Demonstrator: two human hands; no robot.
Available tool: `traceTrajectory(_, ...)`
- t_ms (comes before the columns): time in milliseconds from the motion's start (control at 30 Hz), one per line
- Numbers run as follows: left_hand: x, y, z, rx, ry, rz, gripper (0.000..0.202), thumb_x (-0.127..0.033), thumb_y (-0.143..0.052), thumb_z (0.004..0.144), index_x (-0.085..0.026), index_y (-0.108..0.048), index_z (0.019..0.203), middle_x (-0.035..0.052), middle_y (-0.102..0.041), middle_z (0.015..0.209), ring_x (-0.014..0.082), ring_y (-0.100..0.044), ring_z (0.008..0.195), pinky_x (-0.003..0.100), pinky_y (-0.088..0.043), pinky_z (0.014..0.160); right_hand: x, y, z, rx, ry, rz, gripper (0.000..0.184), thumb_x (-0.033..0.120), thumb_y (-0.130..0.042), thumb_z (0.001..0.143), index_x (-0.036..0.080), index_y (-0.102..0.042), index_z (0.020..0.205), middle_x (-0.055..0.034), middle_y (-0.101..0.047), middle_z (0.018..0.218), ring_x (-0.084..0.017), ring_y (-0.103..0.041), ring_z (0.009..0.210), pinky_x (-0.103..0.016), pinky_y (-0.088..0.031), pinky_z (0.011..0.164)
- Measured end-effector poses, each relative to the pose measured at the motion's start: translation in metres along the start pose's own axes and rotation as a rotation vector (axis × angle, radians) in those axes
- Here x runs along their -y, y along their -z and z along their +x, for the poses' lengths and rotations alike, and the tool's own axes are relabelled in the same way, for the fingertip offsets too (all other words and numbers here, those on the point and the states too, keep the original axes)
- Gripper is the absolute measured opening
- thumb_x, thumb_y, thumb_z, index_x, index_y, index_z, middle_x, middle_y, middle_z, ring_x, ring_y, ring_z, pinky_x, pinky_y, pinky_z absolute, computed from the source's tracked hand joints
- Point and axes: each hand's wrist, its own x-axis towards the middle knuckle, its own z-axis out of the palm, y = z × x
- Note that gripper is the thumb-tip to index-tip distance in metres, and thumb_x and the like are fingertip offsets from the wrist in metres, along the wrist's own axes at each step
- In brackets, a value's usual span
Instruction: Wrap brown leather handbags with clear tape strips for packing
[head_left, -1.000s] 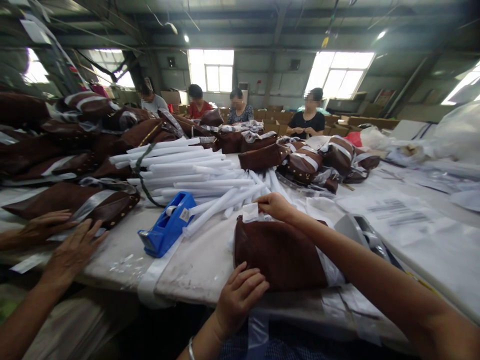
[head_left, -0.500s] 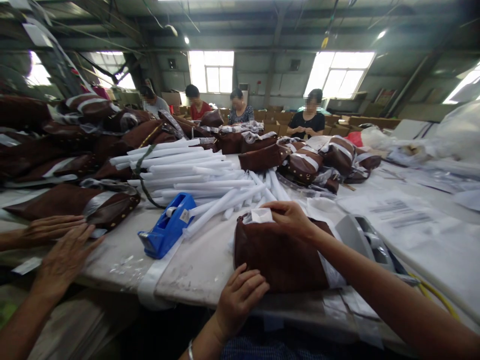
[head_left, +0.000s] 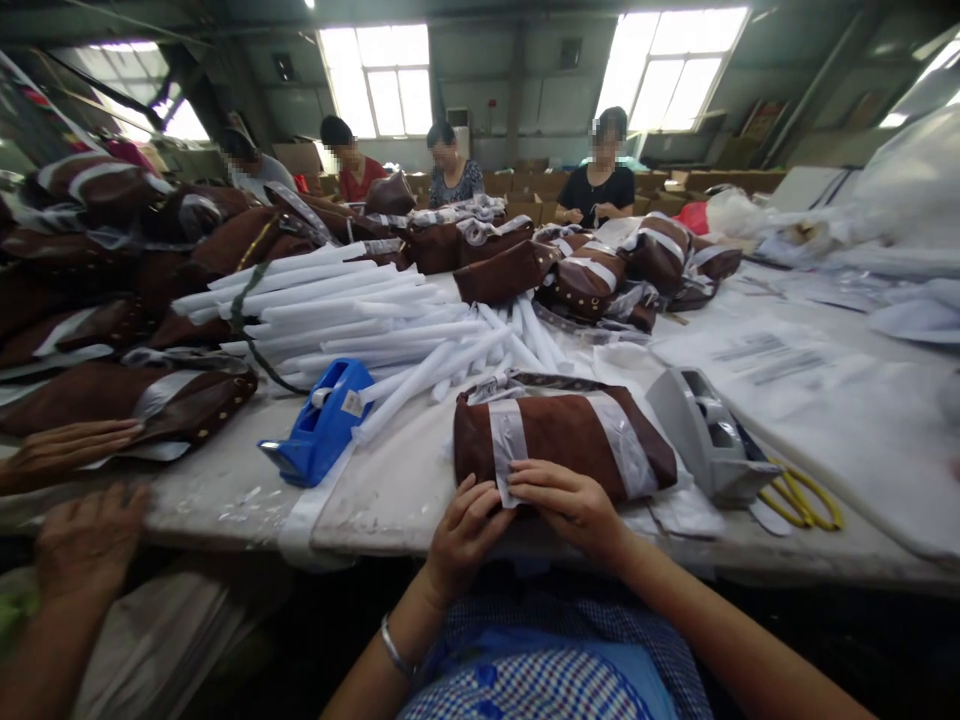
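A dark brown handbag (head_left: 562, 435) lies on its side on the table in front of me. Two pale wrapping strips cross it. The left strip (head_left: 507, 432) has its lower end hanging at the bag's near edge, between my hands. My left hand (head_left: 466, 538) is closed at that end, fingertips on the strip and against the bag. From the right, my right hand (head_left: 568, 503) pinches the same end, its fingers together along the bag's lower front. My thumbs are mostly hidden.
A blue tape dispenser (head_left: 319, 425) stands left of the bag, a grey tape dispenser (head_left: 701, 435) right of it. Yellow-handled scissors (head_left: 806, 500) lie near the edge. White paper rolls (head_left: 360, 320) and wrapped bags (head_left: 589, 275) fill the back. A co-worker's hand (head_left: 90, 540) is at left.
My right hand has come down from the bag's top to its near edge, beside my left hand. The left strip now lies across the bag's front. The view has tipped downward.
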Motion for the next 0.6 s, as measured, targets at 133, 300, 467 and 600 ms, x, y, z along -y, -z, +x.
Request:
traceTrajectory(133, -0.001, 0.0, -0.002, 0.004, 0.012, -0.004, 0.023, -0.01, -0.057, 0.095, -0.019, -0.065, 0.114, 0.0052, -0.068, 0.107, 0.018, -0.062, 0.113, 0.046, -0.054, 0.108, -0.001, -0.007, -0.014, -0.041, 0.087, -0.09, 0.03, 0.008, -0.054, 0.096, 0.019, -0.067, 0.121, -0.0104, -0.073, 0.113, -0.023, -0.064, 0.119, -0.046, -0.054, 0.104)
traceTrajectory(300, -0.001, 0.001, 0.001, 0.005, 0.047, -0.03, 0.025, -0.008, -0.057, 0.094, -0.017, -0.062, 0.117, 0.0066, -0.069, 0.106, 0.0187, -0.063, 0.11, 0.047, -0.055, 0.105, 0.0, -0.007, -0.018, -0.069, 0.11, -0.087, 0.029, 0.012, -0.053, 0.098, 0.018, -0.066, 0.123, -0.0109, -0.073, 0.113, -0.023, -0.064, 0.118, -0.044, -0.057, 0.1)
traceTrajectory(467, 0.0, 0.002, 0.003, 0.017, 0.061, 0.051, 0.037, -0.007, -0.061, 0.091, -0.018, -0.061, 0.126, 0.0117, -0.067, 0.118, 0.0212, -0.062, 0.119, 0.039, -0.056, 0.102, -0.001, -0.006, -0.024, -0.034, 0.132, -0.143, 0.028, 0.012, -0.052, 0.099, 0.017, -0.065, 0.124, -0.0118, -0.072, 0.118, -0.022, -0.064, 0.12, -0.045, -0.054, 0.104)
traceTrajectory(600, 0.001, 0.002, 0.001, 0.051, 0.0, 0.101, 0.046, -0.006, -0.063, 0.09, -0.021, -0.059, 0.133, 0.011, -0.063, 0.135, 0.0259, -0.052, 0.135, 0.038, -0.055, 0.104, -0.004, -0.009, -0.031, 0.0, 0.176, -0.235, 0.033, 0.011, -0.051, 0.1, 0.016, -0.059, 0.132, -0.0113, -0.072, 0.12, -0.022, -0.061, 0.124, -0.048, -0.05, 0.109)
